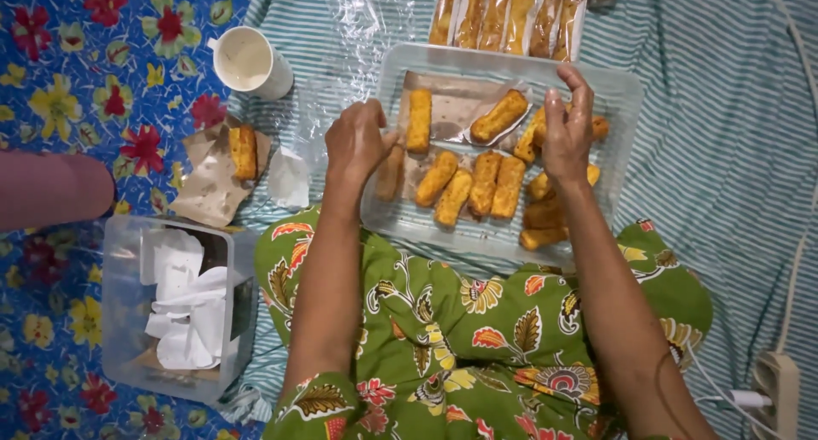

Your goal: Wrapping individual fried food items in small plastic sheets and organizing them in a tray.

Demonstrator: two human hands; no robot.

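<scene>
On the floral cloth at the far left sits a clear tub (119, 321) of folded white papers, and beyond it a white cup (247, 61) and one fried roll on brown paper (213, 180). The left hand (356, 142) is at the tray's (626, 91) left edge, fingers curled and pinched around a roll (391, 174) there. Rolls (477, 180) lie in a row on the tray's paper. The right hand (567, 133) hovers over the right-side pile, fingers loosely bent and touching a roll; whether it grips one I cannot tell. Wrapped rolls (511, 18) line the far edge. These look crumbly: a light pinch at mid-length, lifted level, should keep the crust whole.
</scene>
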